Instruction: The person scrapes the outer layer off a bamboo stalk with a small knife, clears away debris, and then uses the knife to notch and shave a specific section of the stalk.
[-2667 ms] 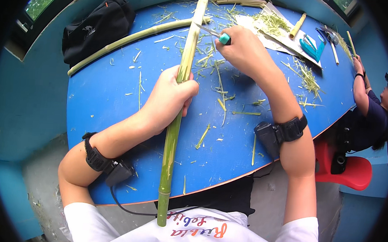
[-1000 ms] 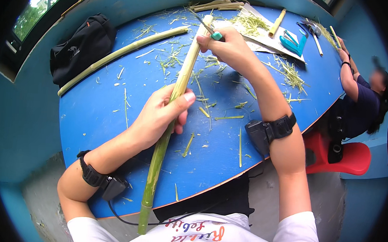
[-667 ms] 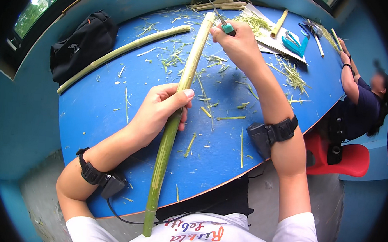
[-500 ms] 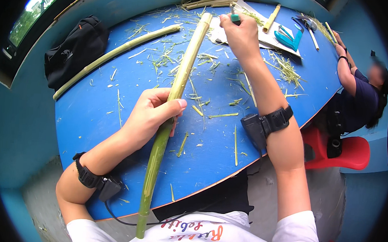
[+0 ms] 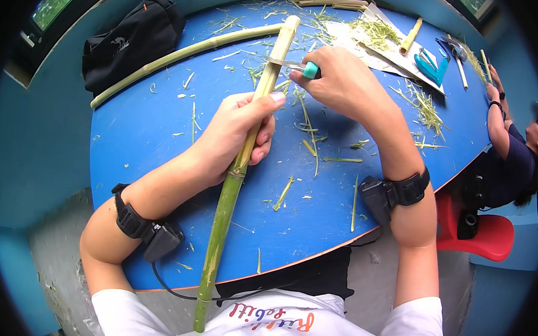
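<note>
Bamboo pole [image 5: 225, 205], slanting over the blue table's [image 5: 137, 130] near edge.
Left hand [image 5: 242, 127] grips it above the node [image 5: 236, 172]; right hand's [image 5: 337, 83] fingers are closed on a knife [image 5: 311, 70], blade [image 5: 291, 65] across the peeled stretch. Probably light, stiff, slicker where green; best held near the node.

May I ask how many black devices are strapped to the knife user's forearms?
2: one device on the left forearm, behind the left hand gripping the long stalk; another on the right forearm, behind the right hand holding the knife.
</note>
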### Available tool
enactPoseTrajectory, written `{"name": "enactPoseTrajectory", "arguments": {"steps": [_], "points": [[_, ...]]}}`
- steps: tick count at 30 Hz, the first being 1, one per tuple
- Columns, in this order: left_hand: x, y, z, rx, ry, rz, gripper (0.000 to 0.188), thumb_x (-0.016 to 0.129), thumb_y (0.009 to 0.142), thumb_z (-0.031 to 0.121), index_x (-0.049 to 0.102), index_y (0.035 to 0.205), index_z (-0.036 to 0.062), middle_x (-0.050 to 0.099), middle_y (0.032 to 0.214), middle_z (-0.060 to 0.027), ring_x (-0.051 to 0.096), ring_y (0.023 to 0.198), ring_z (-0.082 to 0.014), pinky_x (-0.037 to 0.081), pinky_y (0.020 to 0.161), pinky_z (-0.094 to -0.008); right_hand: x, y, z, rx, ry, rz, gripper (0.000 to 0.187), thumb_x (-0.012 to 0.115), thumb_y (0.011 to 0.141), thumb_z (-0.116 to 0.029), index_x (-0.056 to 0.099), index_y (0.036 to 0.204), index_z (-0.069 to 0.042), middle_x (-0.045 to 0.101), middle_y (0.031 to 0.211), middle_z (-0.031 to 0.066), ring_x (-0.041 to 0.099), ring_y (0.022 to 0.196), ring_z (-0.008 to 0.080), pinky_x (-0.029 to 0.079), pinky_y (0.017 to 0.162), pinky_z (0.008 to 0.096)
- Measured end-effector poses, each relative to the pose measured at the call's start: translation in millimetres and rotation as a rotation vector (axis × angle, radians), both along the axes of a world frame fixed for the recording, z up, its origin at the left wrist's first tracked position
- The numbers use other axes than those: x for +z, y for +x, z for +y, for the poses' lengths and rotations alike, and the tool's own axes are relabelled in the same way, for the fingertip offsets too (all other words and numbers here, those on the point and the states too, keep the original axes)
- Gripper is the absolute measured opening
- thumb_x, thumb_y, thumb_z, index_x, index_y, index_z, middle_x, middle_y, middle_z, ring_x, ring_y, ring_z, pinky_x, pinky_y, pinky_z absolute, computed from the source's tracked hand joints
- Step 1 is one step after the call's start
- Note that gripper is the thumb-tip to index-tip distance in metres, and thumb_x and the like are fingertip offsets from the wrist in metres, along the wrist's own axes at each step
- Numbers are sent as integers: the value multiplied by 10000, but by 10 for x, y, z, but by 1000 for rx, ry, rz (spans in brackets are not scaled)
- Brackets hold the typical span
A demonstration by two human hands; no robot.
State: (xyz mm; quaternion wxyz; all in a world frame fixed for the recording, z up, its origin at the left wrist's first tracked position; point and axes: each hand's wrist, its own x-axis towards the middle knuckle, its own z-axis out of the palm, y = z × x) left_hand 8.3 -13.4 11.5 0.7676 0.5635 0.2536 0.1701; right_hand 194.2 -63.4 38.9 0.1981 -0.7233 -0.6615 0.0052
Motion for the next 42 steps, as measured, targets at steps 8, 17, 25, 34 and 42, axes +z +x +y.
{"name": "enactPoseTrajectory", "arguments": {"steps": [8, 17, 25, 34, 42], "points": [[14, 8, -72, -32, 45, 39, 220, 555, 862, 209, 465, 724, 64, 460, 518, -10, 428, 362, -79, 337, 350, -214, -210, 241, 249, -157, 112, -67, 177, 568, 747, -161, 664, 805, -24, 644, 772, 214, 633, 762, 382, 505, 722, 460], [20, -57, 27, -32, 16, 1, 241, 530, 862, 188, 430, 679, 68, 443, 511, -11, 390, 348, -71, 324, 335, -204, -235, 243, 402, -228, 243, -86, 195, 583, 733, -184, 671, 836, -43, 657, 812, 207, 649, 805, 363, 513, 746, 450], [81, -143, -86, -182, 21, -8, 273, 499, 861, 239, 350, 679, 100, 356, 457, -2, 342, 328, -79, 284, 321, -200, -242, 508, 321, -330, 445, 128, 296, 585, 822, -274, 602, 722, 4, 608, 725, 210, 589, 733, 401, 466, 670, 455], [-17, -155, -31, -189, -75, -144, 318, 478, 881, 315, 366, 690, 87, 366, 474, -8, 366, 346, -94, 320, 341, -212, -123, 174, 180, -117, 253, 156, 199, 584, 752, -198, 653, 737, -12, 636, 747, 213, 617, 732, 389, 493, 700, 456], [35, -132, -101, -156, -76, -107, 275, 483, 878, 253, 360, 685, 100, 367, 468, -9, 360, 343, -91, 319, 341, -209, -96, 136, 80, -78, 172, 32, 270, 610, 817, -243, 595, 722, 9, 582, 691, 210, 574, 690, 392, 454, 645, 448]]}}
